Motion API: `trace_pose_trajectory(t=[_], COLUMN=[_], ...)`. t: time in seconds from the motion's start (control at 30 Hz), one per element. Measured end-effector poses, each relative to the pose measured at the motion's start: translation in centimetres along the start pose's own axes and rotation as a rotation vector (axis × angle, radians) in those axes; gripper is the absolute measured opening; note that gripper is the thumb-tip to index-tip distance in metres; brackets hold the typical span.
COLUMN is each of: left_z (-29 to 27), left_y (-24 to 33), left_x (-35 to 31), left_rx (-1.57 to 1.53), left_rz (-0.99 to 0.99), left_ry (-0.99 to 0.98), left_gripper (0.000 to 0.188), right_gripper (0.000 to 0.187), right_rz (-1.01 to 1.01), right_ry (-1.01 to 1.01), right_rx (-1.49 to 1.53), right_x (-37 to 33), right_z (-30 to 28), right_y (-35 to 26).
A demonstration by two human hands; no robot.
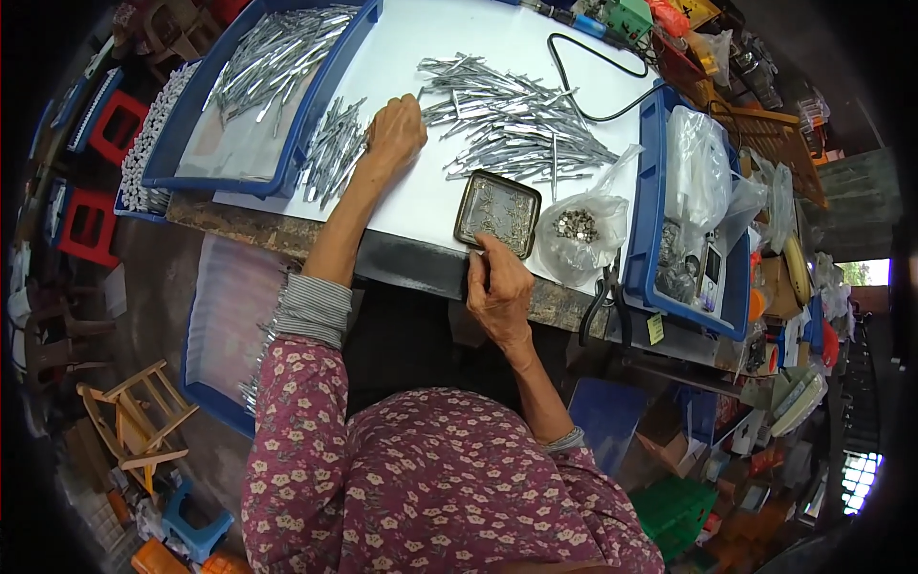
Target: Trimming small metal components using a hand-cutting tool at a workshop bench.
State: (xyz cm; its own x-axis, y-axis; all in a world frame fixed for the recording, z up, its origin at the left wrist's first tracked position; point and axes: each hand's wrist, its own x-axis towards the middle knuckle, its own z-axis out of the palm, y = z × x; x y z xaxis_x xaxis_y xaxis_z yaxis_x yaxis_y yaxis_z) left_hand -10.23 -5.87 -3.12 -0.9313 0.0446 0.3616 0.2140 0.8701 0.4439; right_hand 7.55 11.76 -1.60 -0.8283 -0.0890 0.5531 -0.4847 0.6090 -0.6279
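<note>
My left hand [394, 136] is curled over the white tabletop, between two heaps of thin silvery metal strips. The smaller heap [330, 158] lies to its left; the larger heap [507, 120] spreads to its right. Its fingers are bent under, and whatever they hold is hidden. My right hand [503, 295] is at the near edge of a small dark-rimmed tray [496, 216] scattered with tiny pin-like pieces. Its index finger reaches the tray's near rim, with the thumb slightly apart. A clear plastic bag [571, 251] of small metal pieces rests right of the tray.
A blue bin [290, 153] of metal strips stands at the left. Black-handled pliers [606, 311] hang over the table's front edge. On the right, another blue bin [646, 206] holds plastic bags. A black cable [595, 119] curves across the back. A wooden stool [142, 421] stands lower left.
</note>
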Motion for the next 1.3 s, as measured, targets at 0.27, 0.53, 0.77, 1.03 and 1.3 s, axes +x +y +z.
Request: trace_pose_trajectory(t=[0.27, 0.53, 0.77, 1.03, 1.3], left_z=[-1.1, -2.3, -2.1, -1.9, -2.0], left_y=[1.7, 3.3, 2.9, 3.3, 3.4], left_x=[-1.5, -5.0, -7.0, -7.7, -7.9], left_rx=[-0.138, -0.534, -0.697, -0.621, -0.600], left_rz=[-0.165, -0.264, -0.273, -0.201, -0.209], left_ry=[0.065, 0.033, -0.017, 0.038, 0.030], left_gripper=[0.021, 0.032, 0.024, 0.022, 0.021], right_gripper=[0.023, 0.022, 0.014, 0.009, 0.009], right_rz=[0.006, 0.023, 0.257, 0.043, 0.050], right_ry=[-0.019, 0.009, 0.026, -0.058, -0.215], right_rx=[-0.005, 0.043, 0.143, -0.286, -0.408], right_x=[-0.5, -0.1, 0.5, 3.7, 4.2], right_z=[-0.1, -0.3, -0.9, -0.9, -0.1], right_y=[-0.1, 0.1, 0.0, 1.9, 3.0])
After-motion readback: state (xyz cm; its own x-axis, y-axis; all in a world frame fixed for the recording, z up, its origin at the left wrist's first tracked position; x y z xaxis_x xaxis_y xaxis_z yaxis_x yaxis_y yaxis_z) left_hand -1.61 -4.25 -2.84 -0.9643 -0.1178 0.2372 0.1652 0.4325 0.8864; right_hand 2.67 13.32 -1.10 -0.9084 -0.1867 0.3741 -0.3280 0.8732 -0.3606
